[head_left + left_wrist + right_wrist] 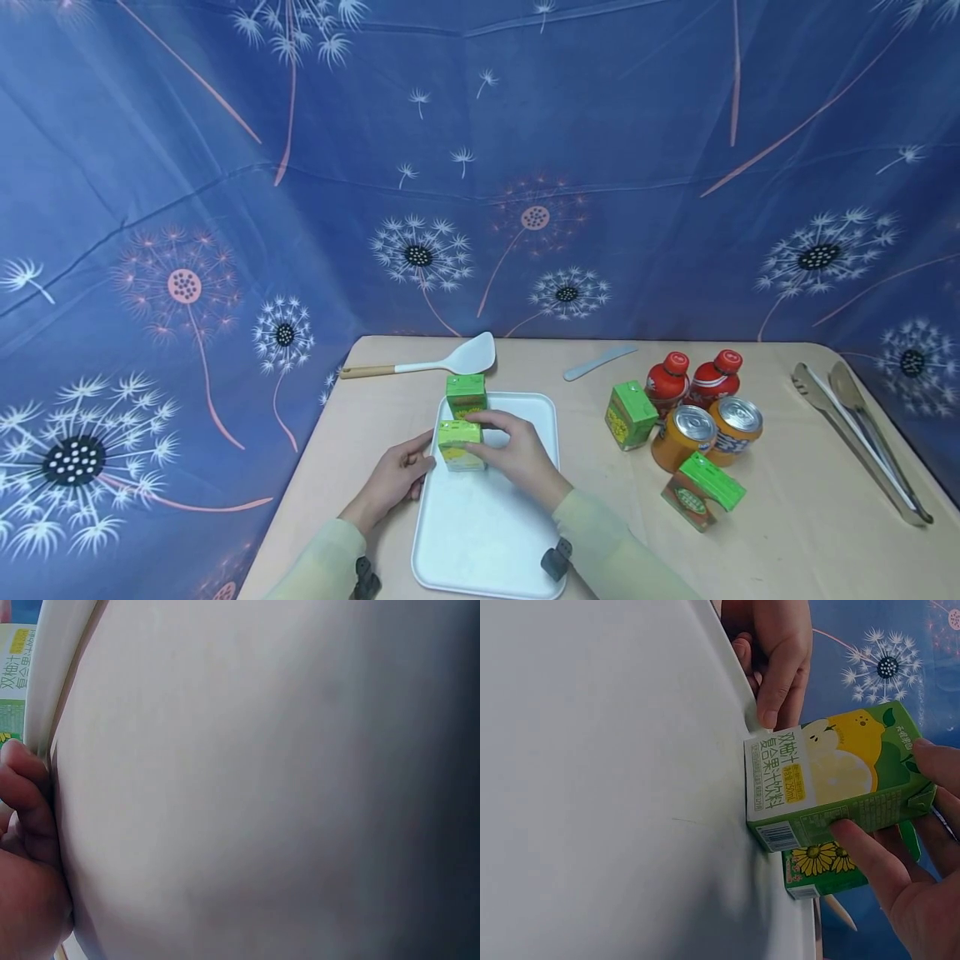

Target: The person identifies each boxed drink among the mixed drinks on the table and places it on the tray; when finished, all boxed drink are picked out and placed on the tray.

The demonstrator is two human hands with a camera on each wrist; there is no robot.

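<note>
Green-and-yellow citrus juice carton [459, 456] stands upright, long axis vertical, towards the far left of the white rectangular tray [487, 533]; I can't tell whether its base quite touches. Right hand [519, 454] is the nearer, pinching its upper part from the right, so the carton lies left of that palm. Just behind stands a green carton printed with yellow flowers [826, 864]. Left hand [392, 482] bends its fingers at the tray's left rim; whether they grip is unclear.
</note>
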